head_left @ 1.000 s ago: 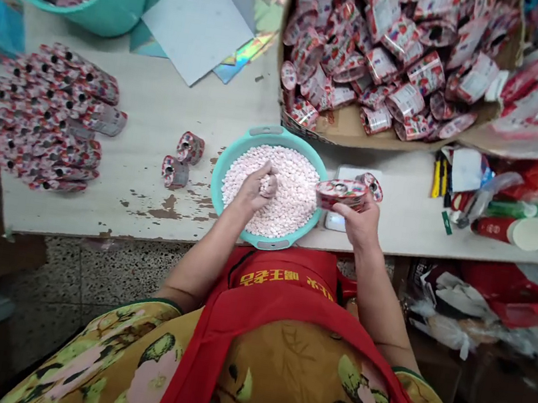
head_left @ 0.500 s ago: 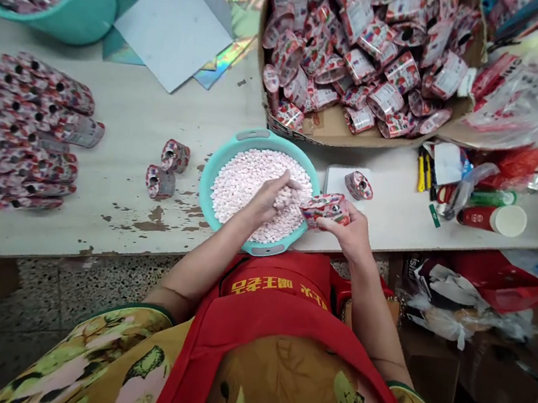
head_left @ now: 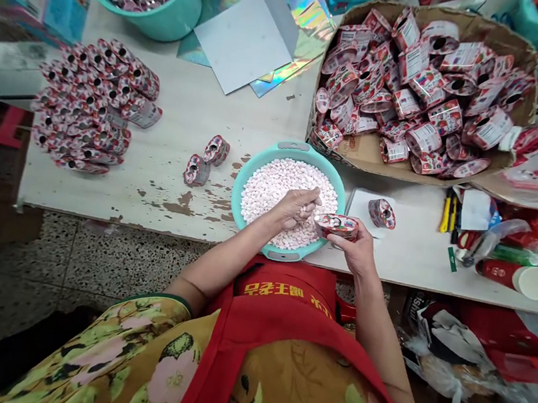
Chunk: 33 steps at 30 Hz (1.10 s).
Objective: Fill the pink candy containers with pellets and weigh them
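A turquoise basin (head_left: 239,190) of small pale pink pieces stands at the table's front edge. Over the pieces, my left hand (head_left: 295,208) has its fingers curled around some of them, its fingertips close to the package. My right hand (head_left: 359,247) holds a small red-and-pink printed package (head_left: 337,224) at the basin's right rim, its printed face with a dark opening turned up. Another such package (head_left: 382,213) lies on a white pad (head_left: 358,205) to the right. Two more, a front one (head_left: 197,170) and a rear one (head_left: 216,150), stand left of the basin.
A cardboard box (head_left: 358,149) of printed packages is behind the basin. Many packages (head_left: 96,105) stand grouped at the left, below a turquoise bucket (head_left: 175,16) of round pink pieces. Cutters (head_left: 446,211) and a red cup (head_left: 501,272) lie right.
The view has shifted, so the table things appear farther right. My left hand has closed around pieces and come up beside the package, which my right hand now holds with its printed face more upward.
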Motion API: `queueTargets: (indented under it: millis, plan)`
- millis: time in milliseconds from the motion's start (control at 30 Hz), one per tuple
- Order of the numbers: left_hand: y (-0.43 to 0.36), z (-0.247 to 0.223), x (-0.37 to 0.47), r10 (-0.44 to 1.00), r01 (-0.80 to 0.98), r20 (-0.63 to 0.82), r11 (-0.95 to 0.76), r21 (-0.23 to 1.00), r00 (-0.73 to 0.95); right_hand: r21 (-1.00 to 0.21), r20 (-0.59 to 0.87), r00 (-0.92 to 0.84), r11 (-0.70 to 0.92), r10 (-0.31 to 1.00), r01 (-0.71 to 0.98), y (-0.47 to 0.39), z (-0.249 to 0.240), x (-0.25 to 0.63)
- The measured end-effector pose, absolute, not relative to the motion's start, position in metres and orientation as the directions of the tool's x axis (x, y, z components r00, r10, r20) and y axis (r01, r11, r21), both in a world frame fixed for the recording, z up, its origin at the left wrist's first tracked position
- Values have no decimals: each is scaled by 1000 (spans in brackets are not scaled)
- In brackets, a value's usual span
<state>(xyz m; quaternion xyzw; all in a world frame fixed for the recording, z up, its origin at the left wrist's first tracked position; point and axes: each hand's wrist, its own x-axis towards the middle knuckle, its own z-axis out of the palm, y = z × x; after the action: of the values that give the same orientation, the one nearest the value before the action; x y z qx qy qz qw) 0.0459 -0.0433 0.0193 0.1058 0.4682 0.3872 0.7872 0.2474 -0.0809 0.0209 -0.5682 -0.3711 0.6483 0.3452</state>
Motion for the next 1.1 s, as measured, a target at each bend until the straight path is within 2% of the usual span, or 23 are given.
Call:
queueTargets:
  millis: [167,367,500,733,833,933,1033,1100]
  plan:
    - [-40,43,16,750,-565,-610,627,535,255,-875,-464,-79,-471,882,-114,-72,0,236]
    - [-50,45,2,804,-473,-581,563,678,124,-846,-464,-54,-460,884,-269,-65,-3,224]
    - [-53,39,9,821,-371,-570,536,758,22,-881,-423,-60,-426,904,-207,-58,1,214]
    - [-38,34,14,787,-454,-606,583,674,110,-891,-388,-20,-381,921,-248,-59,3,223]
    - [-37,43,30,844,-313,-536,516,797,25,-907,-374,-2,-366,927,-206,-65,-1,233]
    - [-40,54,53,934,-80,-358,356,931,-17,-935,-328,7,-323,945,-144,-66,-5,239]
    - [-43,59,70,982,160,-183,176,971,33,-948,-291,7,-288,957,-139,-64,-10,240]
    - [-44,57,75,988,260,-127,100,960,89,-950,-282,11,-277,959,-146,-63,-13,241]
